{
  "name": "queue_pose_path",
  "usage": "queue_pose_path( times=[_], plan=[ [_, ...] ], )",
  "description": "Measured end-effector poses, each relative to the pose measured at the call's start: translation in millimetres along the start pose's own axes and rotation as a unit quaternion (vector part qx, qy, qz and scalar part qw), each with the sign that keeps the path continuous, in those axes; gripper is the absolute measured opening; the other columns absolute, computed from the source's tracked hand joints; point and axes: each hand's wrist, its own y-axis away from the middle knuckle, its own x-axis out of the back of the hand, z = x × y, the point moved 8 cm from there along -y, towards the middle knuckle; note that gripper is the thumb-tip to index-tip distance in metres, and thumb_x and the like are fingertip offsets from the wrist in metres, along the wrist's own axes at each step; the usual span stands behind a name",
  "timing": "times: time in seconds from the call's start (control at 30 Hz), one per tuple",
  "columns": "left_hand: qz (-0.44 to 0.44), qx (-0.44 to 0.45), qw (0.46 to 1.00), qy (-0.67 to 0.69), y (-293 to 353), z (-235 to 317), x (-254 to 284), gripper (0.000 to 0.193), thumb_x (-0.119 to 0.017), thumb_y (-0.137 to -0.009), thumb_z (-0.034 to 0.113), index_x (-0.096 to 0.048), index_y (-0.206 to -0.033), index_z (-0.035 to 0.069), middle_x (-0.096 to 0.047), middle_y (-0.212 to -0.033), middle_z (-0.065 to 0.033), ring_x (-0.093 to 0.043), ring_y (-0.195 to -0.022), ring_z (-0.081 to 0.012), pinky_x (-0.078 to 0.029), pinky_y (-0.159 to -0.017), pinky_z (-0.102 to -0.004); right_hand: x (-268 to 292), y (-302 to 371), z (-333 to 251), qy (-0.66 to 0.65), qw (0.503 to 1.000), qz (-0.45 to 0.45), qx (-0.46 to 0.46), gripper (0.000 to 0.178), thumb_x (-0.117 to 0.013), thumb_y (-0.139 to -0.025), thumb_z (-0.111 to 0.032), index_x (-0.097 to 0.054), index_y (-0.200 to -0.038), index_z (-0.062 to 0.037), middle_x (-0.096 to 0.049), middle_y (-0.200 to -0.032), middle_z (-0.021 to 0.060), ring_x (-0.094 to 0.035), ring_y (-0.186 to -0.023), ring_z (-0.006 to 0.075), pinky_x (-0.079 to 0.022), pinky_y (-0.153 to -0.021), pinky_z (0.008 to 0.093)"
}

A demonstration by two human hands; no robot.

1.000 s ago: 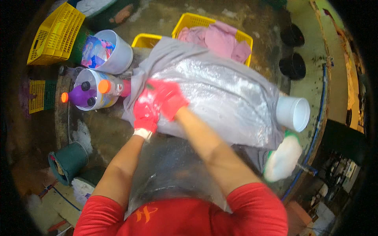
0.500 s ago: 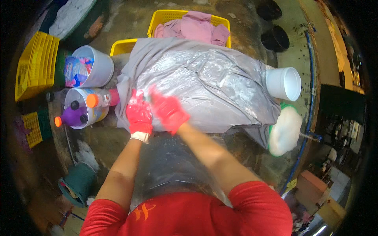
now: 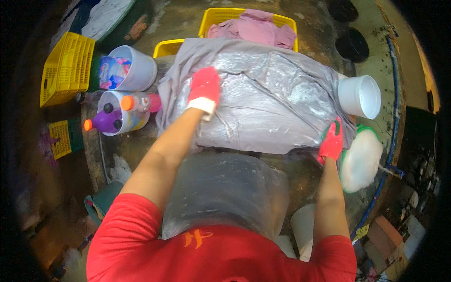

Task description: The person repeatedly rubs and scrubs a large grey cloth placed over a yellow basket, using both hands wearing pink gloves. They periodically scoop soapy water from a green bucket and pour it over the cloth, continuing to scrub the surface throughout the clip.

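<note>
Left hand (image 3: 205, 88), red-gloved, rests on wet grey fabric sheet (image 3: 263, 117); right hand (image 3: 331, 143), red-gloved, touches sheet's right end; white cylindrical plastic tub (image 3: 350, 96) stands just beyond right hand.

Cloth (image 3: 268, 110) lies under the left fingers (image 3: 206, 77) and right fingers (image 3: 334, 134); left, bottles (image 3: 104, 122) in a bucket (image 3: 139, 123); beyond, a crate (image 3: 203, 24); rightmost, a tub (image 3: 350, 94).

Showing yellow crate (image 3: 67, 70) at upper left, black buckets (image 3: 352, 45) at upper right, blue pipe (image 3: 396, 96) at far right.
</note>
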Motion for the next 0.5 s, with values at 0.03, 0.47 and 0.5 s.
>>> queue_pose_path(
  times=[0.03,0.47,0.5],
  plan=[
    [-0.018,-0.061,0.998,0.015,9,25,-8,0.041,-0.054,-0.102,0.020,-0.063,-0.137,0.002,-0.064,-0.142,-0.0247,-0.058,-0.136,-0.0428,-0.044,-0.118,-0.0515,2,1,3,-0.008,1.000,0.000,-0.007,0.047,-0.056,-0.114,-0.033,-0.057,-0.157,-0.0152,-0.068,-0.147,0.0196,-0.066,-0.128,0.0312,-0.048,-0.111,0.0409],
    [-0.106,-0.215,0.909,0.342,182,200,-54,0.039,-0.067,-0.098,0.019,-0.065,-0.135,0.005,-0.062,-0.143,-0.0190,-0.057,-0.138,-0.0398,-0.047,-0.113,-0.0517,-17,-7,6,-0.267,0.946,0.002,-0.185,0.062,-0.060,-0.112,-0.043,-0.047,-0.161,-0.0085,-0.061,-0.148,0.0112,-0.061,-0.130,0.0250,-0.051,-0.106,0.0405],
    [-0.029,-0.210,0.947,0.243,163,152,-33,0.043,-0.067,-0.096,0.017,-0.064,-0.137,0.004,-0.062,-0.143,-0.0210,-0.056,-0.138,-0.0424,-0.046,-0.114,-0.0542,-38,6,-44,-0.285,0.950,-0.013,-0.130,0.065,-0.062,-0.111,-0.043,-0.045,-0.162,-0.0080,-0.061,-0.137,0.0078,-0.061,-0.116,0.0202,-0.053,-0.099,0.0364]
  ],
)
